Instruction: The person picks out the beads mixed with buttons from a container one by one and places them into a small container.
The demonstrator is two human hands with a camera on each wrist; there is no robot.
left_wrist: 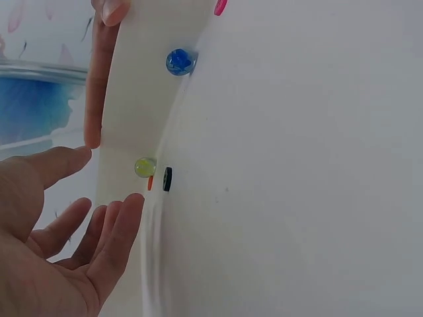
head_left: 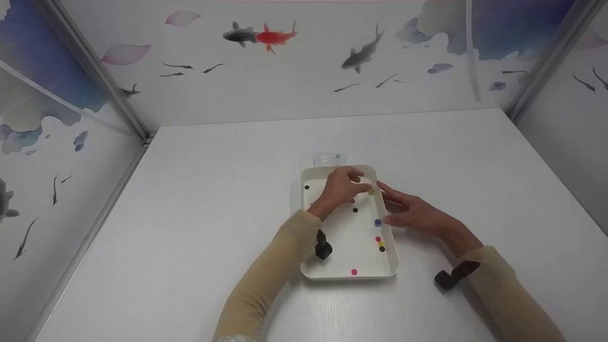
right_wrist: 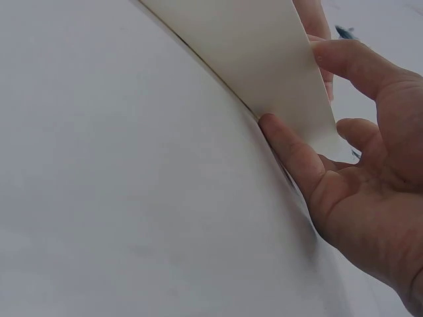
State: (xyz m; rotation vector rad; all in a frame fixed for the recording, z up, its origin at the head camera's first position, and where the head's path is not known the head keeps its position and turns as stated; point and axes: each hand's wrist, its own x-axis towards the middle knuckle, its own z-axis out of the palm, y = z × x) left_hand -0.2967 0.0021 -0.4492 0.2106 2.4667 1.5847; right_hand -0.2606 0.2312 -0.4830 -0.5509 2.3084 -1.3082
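A shallow off-white tray (head_left: 342, 256) stands on the table. My left hand (head_left: 339, 187) reaches over its far part, fingers spread and relaxed. In the left wrist view a yellow-green marble (left_wrist: 145, 167) lies against the tray wall just beyond those fingertips, with a gap between them. A small black disc (left_wrist: 168, 179) and an orange disc (left_wrist: 150, 183) lie beside it. A blue marble (head_left: 377, 222) rests near the right wall. My right hand (head_left: 420, 216) touches that wall from outside, its fingers extended along it, as the right wrist view shows.
Pink (head_left: 378, 239), yellow (head_left: 381, 243) and black (head_left: 382, 249) discs cluster at the tray's right side. Another pink disc (head_left: 354, 272) lies near the front, another black disc (head_left: 307, 187) at far left. Behind the tray sits a clear container (head_left: 327, 160). Printed panels surround the table.
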